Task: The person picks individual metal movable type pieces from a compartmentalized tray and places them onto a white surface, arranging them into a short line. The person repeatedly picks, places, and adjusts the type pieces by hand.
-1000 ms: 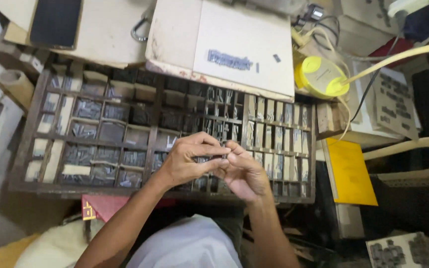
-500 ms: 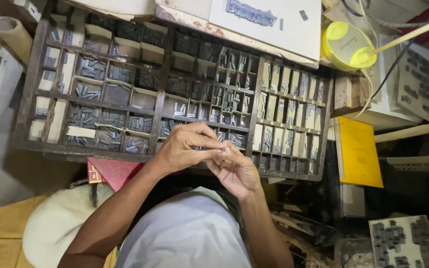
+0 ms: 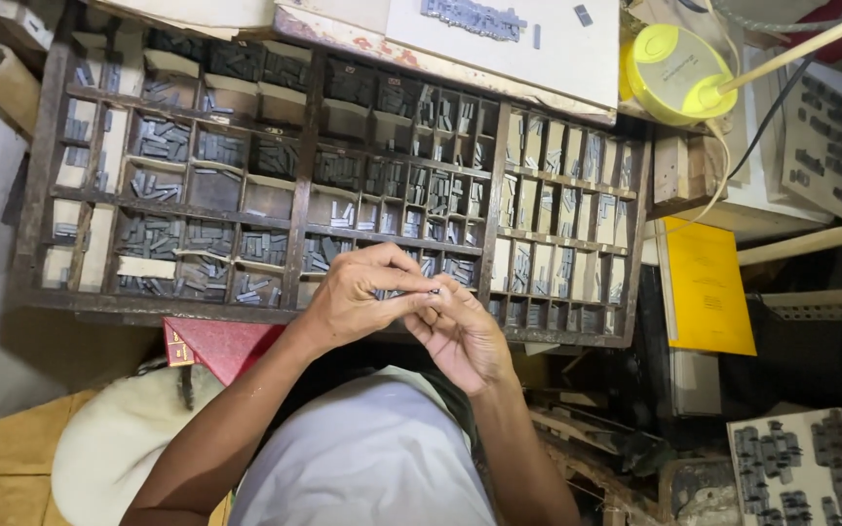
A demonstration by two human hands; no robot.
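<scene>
Together over the front edge of the wooden type case (image 3: pixel 304 185), the left hand (image 3: pixel 358 297) and right hand (image 3: pixel 460 336) meet fingertip to fingertip, pinching a small metal type piece (image 3: pixel 433 291) between them. It sits right at their meeting point, above the case's lower middle compartments.

A small dark metal type piece (image 3: pixel 433 291) sits just below the middle of the frame, pinched between the fingertips of the left hand (image 3: pixel 358 297) and the right hand (image 3: pixel 460 336). Only its short grey end shows; the rest is hidden by the fingers. It is held just above the near edge of the wooden type case (image 3: pixel 304 175), whose many small compartments, filling the upper left and centre, hold loose grey type.
</scene>
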